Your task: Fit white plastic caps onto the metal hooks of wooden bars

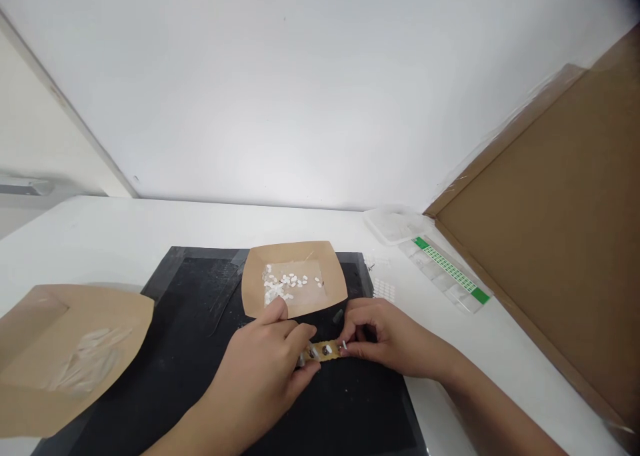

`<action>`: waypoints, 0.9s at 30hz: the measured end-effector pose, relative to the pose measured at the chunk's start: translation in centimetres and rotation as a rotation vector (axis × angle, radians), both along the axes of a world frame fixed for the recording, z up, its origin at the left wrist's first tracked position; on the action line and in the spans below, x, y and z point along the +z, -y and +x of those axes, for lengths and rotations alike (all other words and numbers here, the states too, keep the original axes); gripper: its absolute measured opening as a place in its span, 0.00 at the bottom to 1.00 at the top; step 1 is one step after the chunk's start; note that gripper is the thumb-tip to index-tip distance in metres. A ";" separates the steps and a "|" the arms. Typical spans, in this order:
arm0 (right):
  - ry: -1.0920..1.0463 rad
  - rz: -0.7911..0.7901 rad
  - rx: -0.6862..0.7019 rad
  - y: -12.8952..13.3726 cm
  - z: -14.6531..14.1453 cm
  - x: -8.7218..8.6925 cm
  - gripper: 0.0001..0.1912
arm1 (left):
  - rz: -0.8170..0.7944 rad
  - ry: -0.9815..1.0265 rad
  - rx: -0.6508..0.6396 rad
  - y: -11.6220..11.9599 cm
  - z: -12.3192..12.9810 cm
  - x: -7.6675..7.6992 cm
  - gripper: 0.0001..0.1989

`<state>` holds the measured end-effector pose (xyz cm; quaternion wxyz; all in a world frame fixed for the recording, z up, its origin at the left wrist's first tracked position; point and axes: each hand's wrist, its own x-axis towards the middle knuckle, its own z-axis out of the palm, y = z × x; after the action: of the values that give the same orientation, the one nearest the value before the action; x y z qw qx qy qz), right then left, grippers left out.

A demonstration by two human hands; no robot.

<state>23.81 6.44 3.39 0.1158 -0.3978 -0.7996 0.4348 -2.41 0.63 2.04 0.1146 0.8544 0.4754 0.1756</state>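
Strip (333, 351) spans between left fingers (301, 337) and right fingers (363, 351).

Golden strip (320, 351), black mat (185, 329)

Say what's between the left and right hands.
A tan strip with dark round spots lies between the left hand and right hand, black mat around it; the head view shows it.
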 end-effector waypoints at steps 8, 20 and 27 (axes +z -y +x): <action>-0.012 -0.050 0.001 0.0 0.2 0.1 0.07 | -0.005 0.012 -0.006 -0.1 0.1 0.0 0.08; -0.044 0.340 -0.017 1.4 -1.3 0.0 0.10 | -0.036 0.024 -0.006 -0.1 0.1 -0.1 0.06; -0.007 0.446 0.019 1.9 -2.4 -0.8 0.04 | -0.051 0.042 0.002 0.1 0.0 -0.1 0.09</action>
<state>21.45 4.51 2.62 0.1996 -0.3531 -0.8793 0.2496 -2.36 0.57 1.90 0.1460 0.8469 0.4780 0.1814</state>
